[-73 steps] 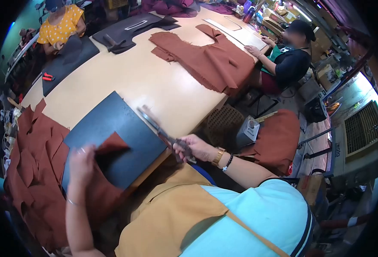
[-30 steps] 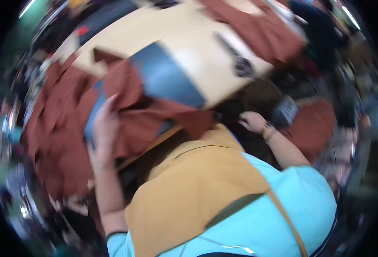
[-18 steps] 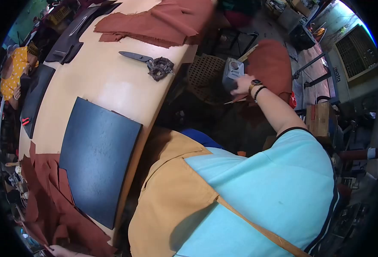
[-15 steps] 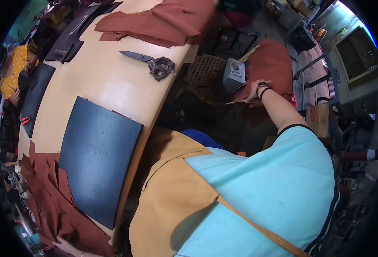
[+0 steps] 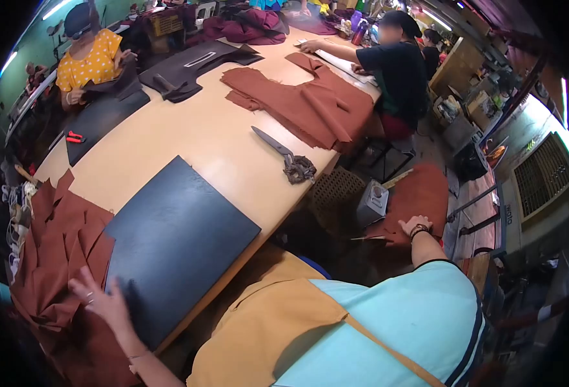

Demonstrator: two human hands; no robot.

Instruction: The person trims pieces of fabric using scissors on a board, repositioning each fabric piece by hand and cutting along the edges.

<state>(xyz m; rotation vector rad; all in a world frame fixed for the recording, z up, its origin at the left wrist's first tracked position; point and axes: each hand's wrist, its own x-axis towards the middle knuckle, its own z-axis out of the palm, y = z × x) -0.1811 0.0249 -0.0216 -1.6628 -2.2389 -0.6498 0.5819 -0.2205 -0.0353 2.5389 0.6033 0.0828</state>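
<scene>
My left hand (image 5: 102, 302), slightly blurred, hovers with fingers spread over the boundary between a crumpled rust-brown sheet (image 5: 61, 258) and a dark blue-black board (image 5: 178, 238). It holds nothing. Away from the table, on the right, my right hand (image 5: 417, 227) lies open on another rust-brown piece (image 5: 420, 200), its fingers extended. Beside that piece stands a grey metal can (image 5: 372, 203), and a thin pale strip (image 5: 369, 238) pokes out near my fingers. Large scissors (image 5: 285, 155) with wrapped handles rest on the table, beyond the board.
More rust-brown material (image 5: 310, 100) covers the table's far right. Dark cut pieces (image 5: 197, 64) and a red cutter (image 5: 75, 137) lie on the left. One person in yellow (image 5: 91, 61) and another in a dark shirt (image 5: 397, 71) work at the table (image 5: 194, 126). A woven seat (image 5: 336, 193) stands below its edge.
The view has tilted up, bringing in the far table and the co-workers. My left hand has risen from the lower edge toward the board; my right hand has flattened on the rust-brown piece.
</scene>
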